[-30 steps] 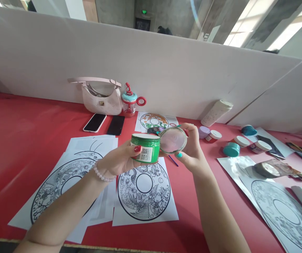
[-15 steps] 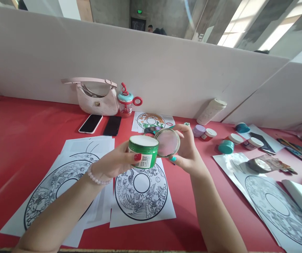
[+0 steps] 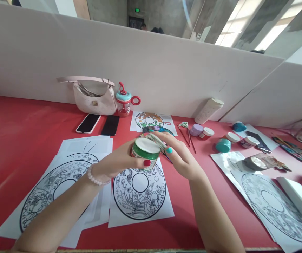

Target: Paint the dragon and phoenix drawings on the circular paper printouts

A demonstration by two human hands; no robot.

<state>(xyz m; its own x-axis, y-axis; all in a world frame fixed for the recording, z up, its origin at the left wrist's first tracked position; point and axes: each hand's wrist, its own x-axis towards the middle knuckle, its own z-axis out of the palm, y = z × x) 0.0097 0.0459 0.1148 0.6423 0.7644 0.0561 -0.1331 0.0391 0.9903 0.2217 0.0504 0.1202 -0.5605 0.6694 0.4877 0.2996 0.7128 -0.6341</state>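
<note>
My left hand (image 3: 119, 162), with a bead bracelet at the wrist, is wrapped round a green paint jar (image 3: 145, 150) held just above the table. My right hand (image 3: 180, 157) holds the jar's round lid (image 3: 157, 140) tilted at the jar's right rim, fingers curled over it. Under both hands lies a sheet with a black line drawing of a round ornament (image 3: 139, 188). More such sheets (image 3: 61, 179) lie to the left.
A pink handbag (image 3: 94, 95), a small red bottle (image 3: 123, 102) and two phones (image 3: 99, 123) stand at the back by a white partition. Several small paint jars (image 3: 223, 144), brushes (image 3: 189, 137), a white tube (image 3: 208, 110) and more drawings (image 3: 274, 202) lie to the right on the red table.
Both hands have come down toward the table. The lid, held upright beside the jar before, is now tipped over against the jar's rim.
</note>
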